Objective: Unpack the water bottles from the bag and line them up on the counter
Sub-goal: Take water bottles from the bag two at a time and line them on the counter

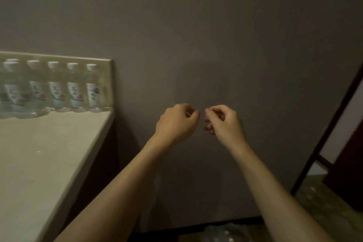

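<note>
left hand [177, 123], right hand [224, 122]: fingers curled, nothing visibly held | water bottles [57, 86] lined on counter [39, 153] | labels unreadable

Head view looks forward and down, close over counter [49, 153] and wall [216, 25].

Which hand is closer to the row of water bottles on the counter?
Left. The left hand is raised just right of the water bottles; the right hand is farther right, beyond it.
</note>
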The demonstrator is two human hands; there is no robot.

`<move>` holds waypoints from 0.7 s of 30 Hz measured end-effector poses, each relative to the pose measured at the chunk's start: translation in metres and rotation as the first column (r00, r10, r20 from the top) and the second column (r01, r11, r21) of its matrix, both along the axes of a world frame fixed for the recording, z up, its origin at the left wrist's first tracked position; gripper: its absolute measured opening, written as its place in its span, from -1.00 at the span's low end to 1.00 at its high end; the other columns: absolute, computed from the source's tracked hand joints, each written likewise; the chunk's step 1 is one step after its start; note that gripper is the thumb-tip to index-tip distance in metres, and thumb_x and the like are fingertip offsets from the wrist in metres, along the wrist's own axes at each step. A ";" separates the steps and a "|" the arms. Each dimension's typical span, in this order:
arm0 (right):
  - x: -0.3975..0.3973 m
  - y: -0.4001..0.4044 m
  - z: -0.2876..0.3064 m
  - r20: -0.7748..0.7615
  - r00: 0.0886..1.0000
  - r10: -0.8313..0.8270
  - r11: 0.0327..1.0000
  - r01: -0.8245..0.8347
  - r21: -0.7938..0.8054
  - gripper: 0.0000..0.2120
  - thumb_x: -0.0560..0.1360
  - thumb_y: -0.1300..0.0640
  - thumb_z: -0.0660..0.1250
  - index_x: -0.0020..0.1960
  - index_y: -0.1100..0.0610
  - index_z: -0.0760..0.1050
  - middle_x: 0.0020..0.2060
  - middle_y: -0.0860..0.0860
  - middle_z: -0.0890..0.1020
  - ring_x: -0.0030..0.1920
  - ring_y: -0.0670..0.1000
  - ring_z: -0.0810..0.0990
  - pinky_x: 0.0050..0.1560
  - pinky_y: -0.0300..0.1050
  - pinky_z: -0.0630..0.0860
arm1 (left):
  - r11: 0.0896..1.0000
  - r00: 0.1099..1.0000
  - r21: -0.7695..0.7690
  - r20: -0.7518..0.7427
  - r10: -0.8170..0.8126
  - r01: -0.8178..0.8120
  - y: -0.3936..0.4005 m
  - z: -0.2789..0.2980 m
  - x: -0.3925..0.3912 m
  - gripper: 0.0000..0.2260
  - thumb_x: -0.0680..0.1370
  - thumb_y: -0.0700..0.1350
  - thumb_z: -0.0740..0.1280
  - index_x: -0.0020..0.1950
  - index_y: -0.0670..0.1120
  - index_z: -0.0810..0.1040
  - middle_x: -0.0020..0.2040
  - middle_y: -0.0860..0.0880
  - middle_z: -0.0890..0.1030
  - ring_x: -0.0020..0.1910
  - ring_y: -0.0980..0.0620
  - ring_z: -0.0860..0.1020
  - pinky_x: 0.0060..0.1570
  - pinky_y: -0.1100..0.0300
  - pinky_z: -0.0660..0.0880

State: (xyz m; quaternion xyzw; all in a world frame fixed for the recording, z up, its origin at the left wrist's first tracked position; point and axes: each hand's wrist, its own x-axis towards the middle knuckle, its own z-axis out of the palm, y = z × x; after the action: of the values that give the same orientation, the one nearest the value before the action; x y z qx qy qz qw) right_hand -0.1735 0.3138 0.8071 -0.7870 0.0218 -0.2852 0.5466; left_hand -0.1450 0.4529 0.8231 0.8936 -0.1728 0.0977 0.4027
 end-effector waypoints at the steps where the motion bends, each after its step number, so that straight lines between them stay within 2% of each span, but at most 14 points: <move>1: -0.007 -0.015 -0.004 -0.009 1.000 -0.015 1.000 0.015 0.019 -0.87 0.55 0.11 0.34 -0.19 0.01 0.50 -0.20 0.13 0.65 -0.30 0.02 0.59 -0.42 -0.32 0.43 | 0.999 0.999 -0.015 -0.026 -0.035 0.035 -0.014 -0.004 -0.004 -0.64 0.48 0.23 0.17 0.05 0.07 0.62 -0.03 0.01 0.70 -0.01 -0.09 0.65 0.07 -0.05 0.58; 7: -0.036 -0.086 -0.039 -0.077 0.993 -0.088 0.987 0.097 0.131 -0.85 0.55 0.15 0.33 -0.19 0.03 0.50 -0.27 0.05 0.62 -0.32 -0.03 0.58 -0.41 -0.32 0.44 | 0.979 0.974 -0.126 -0.142 -0.177 0.159 -0.090 -0.033 -0.021 -0.57 0.39 0.27 0.16 0.02 0.06 0.62 -0.04 0.00 0.71 -0.01 -0.09 0.66 0.07 -0.05 0.60; 11: -0.043 -0.135 -0.067 -0.148 0.978 -0.150 0.970 0.174 0.169 -0.87 0.56 0.12 0.32 -0.17 0.01 0.50 -0.23 0.06 0.63 -0.29 -0.03 0.59 -0.38 -0.30 0.44 | 0.960 0.936 -0.157 -0.234 -0.263 0.231 -0.143 -0.063 -0.013 -0.53 0.39 0.27 0.17 0.07 0.01 0.64 -0.01 -0.02 0.70 0.03 -0.09 0.66 0.13 -0.06 0.57; 15: -0.034 -0.191 -0.088 -0.226 0.952 -0.206 0.957 0.244 0.155 -0.87 0.57 0.10 0.31 -0.16 -0.01 0.50 -0.21 0.06 0.64 -0.32 -0.04 0.60 -0.32 -0.22 0.46 | 0.934 0.895 -0.225 -0.292 -0.338 0.279 -0.202 -0.093 0.008 -0.77 0.56 0.13 0.26 -0.01 0.03 0.62 -0.06 0.00 0.70 -0.02 -0.05 0.66 0.13 -0.04 0.56; 21: 0.008 -0.269 -0.107 -0.335 0.912 -0.235 0.949 0.290 0.122 -0.89 0.58 0.08 0.29 -0.13 -0.02 0.49 -0.16 0.06 0.65 -0.29 -0.06 0.62 -0.24 -0.17 0.53 | 0.901 0.826 -0.352 -0.405 -0.391 0.254 -0.286 -0.127 0.053 -0.82 0.60 0.02 0.29 -0.17 0.04 0.57 -0.14 -0.02 0.69 -0.14 -0.06 0.67 0.00 0.02 0.57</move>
State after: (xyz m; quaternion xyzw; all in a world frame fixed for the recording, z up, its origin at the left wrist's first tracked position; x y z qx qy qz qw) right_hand -0.1660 0.0445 0.7001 -0.7632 0.2390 -0.2235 0.5572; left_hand -0.0916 0.1665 0.6964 0.7806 -0.2052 -0.1663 0.5664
